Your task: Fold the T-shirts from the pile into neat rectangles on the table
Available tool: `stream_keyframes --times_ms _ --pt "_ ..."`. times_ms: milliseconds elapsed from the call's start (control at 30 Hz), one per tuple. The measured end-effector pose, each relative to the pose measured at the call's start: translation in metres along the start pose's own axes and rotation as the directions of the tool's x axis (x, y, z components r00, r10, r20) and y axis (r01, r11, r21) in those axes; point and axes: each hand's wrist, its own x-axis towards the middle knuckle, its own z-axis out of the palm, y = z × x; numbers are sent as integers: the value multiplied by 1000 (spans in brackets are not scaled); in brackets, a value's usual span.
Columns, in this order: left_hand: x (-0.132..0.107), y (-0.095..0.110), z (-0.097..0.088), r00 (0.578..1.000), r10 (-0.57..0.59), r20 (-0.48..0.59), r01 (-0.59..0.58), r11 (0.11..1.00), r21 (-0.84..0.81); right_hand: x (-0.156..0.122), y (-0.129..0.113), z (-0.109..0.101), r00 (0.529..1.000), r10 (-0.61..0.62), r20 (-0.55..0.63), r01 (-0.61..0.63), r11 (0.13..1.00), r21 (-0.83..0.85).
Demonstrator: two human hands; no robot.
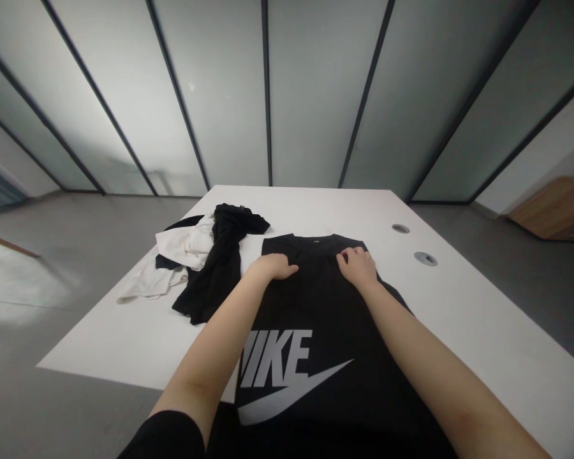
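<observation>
A black T-shirt (325,299) with a large pale NIKE print and swoosh is spread over the table's near side, its neckline at the far end. Its lower part runs toward my body, past the bottom of the view. My left hand (278,266) is closed on the cloth near the left shoulder, thumb toward the middle. Near the right shoulder, the curled fingers of my right hand (358,266) pinch the fabric. The sleeves are partly hidden by my hands and forearms.
Left of the T-shirt lies a loose heap of black clothes (220,261) and white clothes (186,245). Two round grommets (400,228) are set in the white table (469,319) at right. Beyond stands a frosted glass partition (316,95).
</observation>
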Motion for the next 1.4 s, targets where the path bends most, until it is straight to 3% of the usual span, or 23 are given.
stream_keyframes --times_ms 100,267,400,567,833,1000,1167,1400 --pt "-5 6 2 999 -9 50 7 1000 21 -9 -5 1 997 -18 77 21 999 -40" --pt "-8 6 5 997 -60 -42 61 998 21 -17 -17 9 962 67 265 -57 997 -46" --pt "-11 11 5 998 -33 -55 34 999 20 -10 -19 10 945 127 303 -127 992 -17" --pt "-18 26 9 969 -58 -239 70 997 44 10 -21 8 946 167 277 -173 985 -3" --pt "-2 33 42 948 -108 -299 116 993 10 40 -19 12 965 199 172 -208 978 32" --pt "18 17 64 888 -71 -455 82 997 5 41 -15 13 982 126 137 -133 990 45" --pt "22 2 57 861 -22 -508 24 1000 -1 32 -15 9 998 39 58 -42 998 54" --pt "20 -1 55 833 -30 -552 18 999 -27 20 -19 -5 989 -150 -4 150 987 63"
